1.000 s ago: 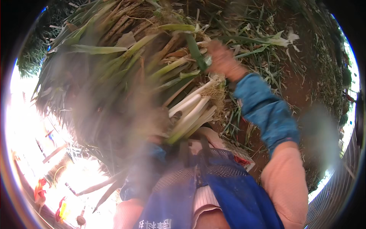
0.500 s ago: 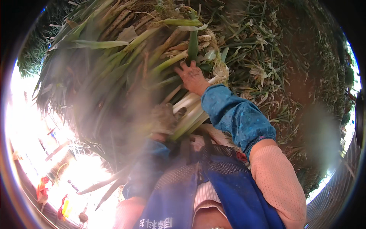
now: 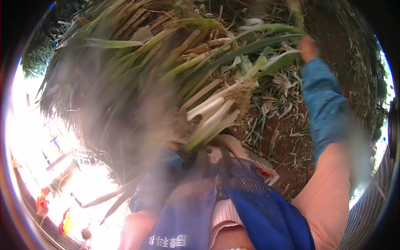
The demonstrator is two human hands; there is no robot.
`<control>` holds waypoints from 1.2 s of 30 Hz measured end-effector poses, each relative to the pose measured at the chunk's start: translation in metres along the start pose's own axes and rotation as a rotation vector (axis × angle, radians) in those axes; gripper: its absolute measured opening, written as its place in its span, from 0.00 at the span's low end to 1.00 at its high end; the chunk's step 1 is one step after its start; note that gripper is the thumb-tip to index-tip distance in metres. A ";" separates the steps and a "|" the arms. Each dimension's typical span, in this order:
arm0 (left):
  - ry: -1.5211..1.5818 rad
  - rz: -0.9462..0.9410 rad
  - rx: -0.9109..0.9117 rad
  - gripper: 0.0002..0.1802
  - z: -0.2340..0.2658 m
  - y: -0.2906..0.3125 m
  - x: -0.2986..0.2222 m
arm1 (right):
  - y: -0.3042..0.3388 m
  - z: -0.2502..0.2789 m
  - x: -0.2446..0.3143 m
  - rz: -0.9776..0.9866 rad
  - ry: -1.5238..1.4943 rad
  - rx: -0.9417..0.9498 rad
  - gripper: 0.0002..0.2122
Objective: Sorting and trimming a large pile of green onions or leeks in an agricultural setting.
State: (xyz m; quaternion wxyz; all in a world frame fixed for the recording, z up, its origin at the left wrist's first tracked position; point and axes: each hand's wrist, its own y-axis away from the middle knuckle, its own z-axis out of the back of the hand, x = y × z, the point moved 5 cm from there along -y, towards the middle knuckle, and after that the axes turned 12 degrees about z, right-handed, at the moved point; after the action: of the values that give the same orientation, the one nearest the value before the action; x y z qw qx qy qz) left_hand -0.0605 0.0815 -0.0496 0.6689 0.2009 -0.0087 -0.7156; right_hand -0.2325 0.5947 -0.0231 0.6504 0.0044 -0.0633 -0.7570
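My left hand (image 3: 180,127), in a dark glove and partly veiled by haze, is closed around several green onions (image 3: 210,116). Their white stems slant up to the right and end in a tuft of pale roots (image 3: 242,93). At the upper right, my bare right hand (image 3: 308,48) is smeared by motion, its fingers closed at the ends of long green onion leaves (image 3: 271,30). These leaves stretch from the bunch across to that hand. Blue sleeve covers (image 3: 323,91) are on my forearms.
A large heap of green onions (image 3: 121,62) fills the left and upper middle. Loose leaf scraps (image 3: 287,85) litter the brown ground (image 3: 287,133) on the right. Bright light washes out the lower left, where red and yellow objects (image 3: 43,203) show.
My right hand has moved from beside the stems out to the upper right, drawing green leaves with it. The roots now show more fully. My left hand stays on the stems.
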 end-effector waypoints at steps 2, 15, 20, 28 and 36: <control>0.024 0.006 0.005 0.28 -0.010 0.002 0.012 | -0.009 0.062 -0.040 -0.067 0.605 -0.140 0.26; -0.013 0.073 0.150 0.29 -0.018 0.005 0.012 | 0.105 -0.174 0.314 0.385 0.052 0.609 0.18; 0.049 0.084 0.210 0.29 0.000 0.006 0.012 | 0.017 -0.114 0.167 0.415 0.443 0.283 0.10; 0.036 0.089 0.048 0.28 -0.022 0.014 0.020 | 0.133 -0.099 0.362 1.164 -0.140 -0.034 0.27; 0.154 0.051 0.017 0.27 -0.007 0.027 0.008 | 0.166 -0.179 0.418 1.091 0.128 0.207 0.19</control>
State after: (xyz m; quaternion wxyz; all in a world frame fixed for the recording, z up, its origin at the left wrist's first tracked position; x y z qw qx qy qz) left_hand -0.0332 0.0731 -0.0506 0.6838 0.2608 0.0315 -0.6807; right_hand -0.1173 0.1427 -0.1523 0.9466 0.0806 -0.0907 -0.2987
